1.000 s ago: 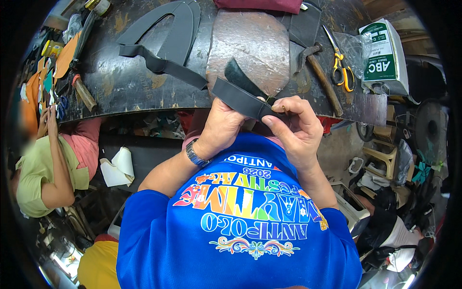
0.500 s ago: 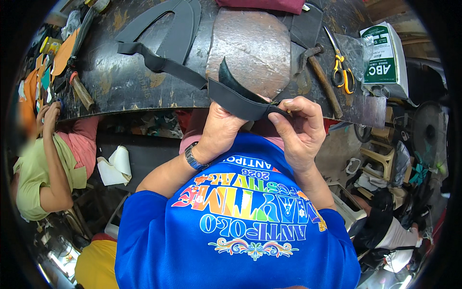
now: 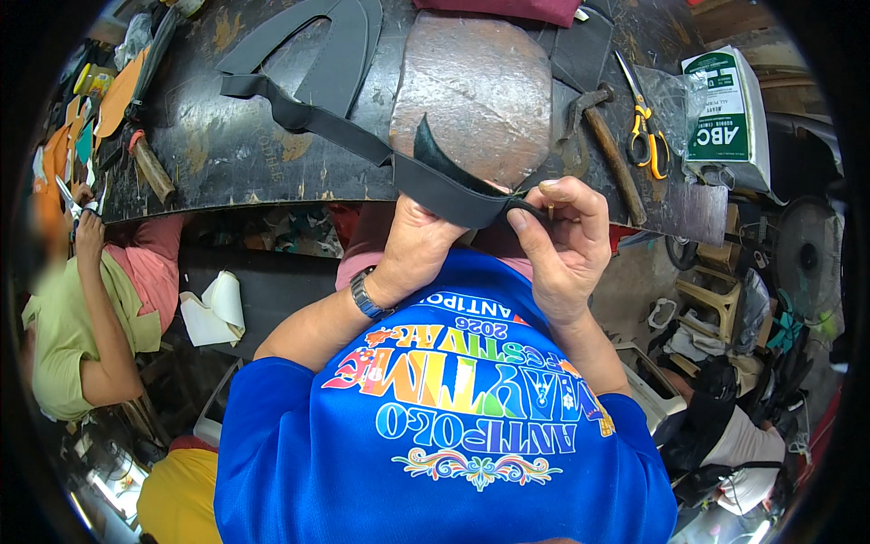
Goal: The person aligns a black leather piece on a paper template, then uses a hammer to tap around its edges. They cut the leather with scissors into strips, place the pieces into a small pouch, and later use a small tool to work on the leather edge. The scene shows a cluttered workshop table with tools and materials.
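A long black strip (image 3: 449,192), apparently leather or a similar sheet material, runs between my hands at the table's near edge. My left hand (image 3: 412,240) grips its middle from below, most fingers hidden behind it. At the strip's right end, the thumb and fingers of my right hand (image 3: 571,240) pinch it where it narrows and folds. A curved, pointed dark piece (image 3: 433,145) rises behind the strip, above a worn stone slab (image 3: 471,82). Leftward, the strip's tail trails over the table (image 3: 227,172) toward flat black cut pieces (image 3: 349,54).
Right of the slab lie a hammer (image 3: 609,154) and yellow-handled scissors (image 3: 645,131), beside a green-and-white labelled container (image 3: 725,109). Maroon material (image 3: 507,7) sits at the back. A wooden-handled tool (image 3: 152,168) lies left. At far left, a co-worker's hand (image 3: 88,231) holds scissors.
My hands and the strip stay nearly in place; the right fingers shift slightly. At far left, the co-worker's hands have moved a little, and scissors now show in them.
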`<state>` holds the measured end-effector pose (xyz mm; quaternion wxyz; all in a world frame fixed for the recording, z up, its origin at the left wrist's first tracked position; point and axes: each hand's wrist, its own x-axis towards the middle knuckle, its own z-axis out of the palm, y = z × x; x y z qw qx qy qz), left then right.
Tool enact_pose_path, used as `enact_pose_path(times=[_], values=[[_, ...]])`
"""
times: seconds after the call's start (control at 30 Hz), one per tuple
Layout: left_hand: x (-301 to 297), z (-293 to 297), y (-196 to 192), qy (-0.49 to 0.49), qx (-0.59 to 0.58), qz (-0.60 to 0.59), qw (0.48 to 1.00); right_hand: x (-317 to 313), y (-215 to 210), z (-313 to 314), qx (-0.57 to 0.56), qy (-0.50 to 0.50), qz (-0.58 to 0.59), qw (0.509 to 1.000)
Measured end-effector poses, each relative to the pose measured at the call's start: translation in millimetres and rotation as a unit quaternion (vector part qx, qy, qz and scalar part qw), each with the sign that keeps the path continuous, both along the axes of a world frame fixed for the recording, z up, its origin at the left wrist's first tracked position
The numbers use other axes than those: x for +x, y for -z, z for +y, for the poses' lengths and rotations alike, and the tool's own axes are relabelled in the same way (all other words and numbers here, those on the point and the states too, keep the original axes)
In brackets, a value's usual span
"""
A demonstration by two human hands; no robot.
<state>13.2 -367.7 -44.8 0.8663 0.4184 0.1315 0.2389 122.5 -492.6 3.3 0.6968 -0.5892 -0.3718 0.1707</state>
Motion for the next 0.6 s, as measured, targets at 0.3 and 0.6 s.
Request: enact_pose_path(times=[0.3,0.6], values=[[-0.9,-6.8,-17.5,-0.005,0.056,-0.03,0.998,-2.4,-3.1,1.2,0.005,-0.001,0.02,1.0],[-0.3,0.5,-13.5,-0.02,0.082,0.004,0.996,-6.8,-1.0,0.8,-0.01,-0.012,0.012,1.0]])
